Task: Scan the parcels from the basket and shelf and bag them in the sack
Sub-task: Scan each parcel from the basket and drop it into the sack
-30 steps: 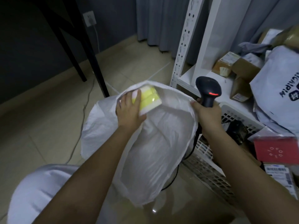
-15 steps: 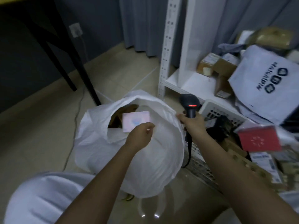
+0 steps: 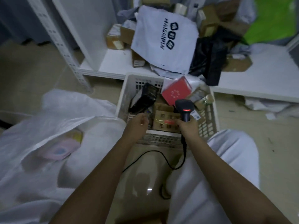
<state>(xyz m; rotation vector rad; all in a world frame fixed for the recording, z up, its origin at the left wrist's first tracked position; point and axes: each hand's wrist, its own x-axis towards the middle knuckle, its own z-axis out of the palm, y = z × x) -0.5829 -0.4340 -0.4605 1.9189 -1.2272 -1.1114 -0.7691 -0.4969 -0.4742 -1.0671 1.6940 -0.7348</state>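
The right hand [image 3: 187, 126] gripped the black scanner [image 3: 185, 109] by its handle, fingers wrapped tight, red light glowing on top, and held it over the near side of the white basket [image 3: 123, 94]. Its cable [image 3: 161, 157] looped down across the floor between the knees. The left hand [image 3: 137, 122] hovered at the basket's near left corner with fingers loosely curled and nothing in them. Below the hands lay a brown cardboard box [image 3: 165, 120], a red spot of scanner light on its top. A red parcel [image 3: 176, 91] leaned at the far side of the basket, and a black packet [image 3: 144, 99] rested against its left wall. Left of the basket sagged the white sack [image 3: 48, 126], mouth open, a pink parcel [image 3: 59, 150] and a yellow one [image 3: 76, 135] showing inside. Behind, the white shelf [image 3: 113, 62] carried a heap of boxes, a black bag and a white mailer [image 3: 165, 39] with dark print.
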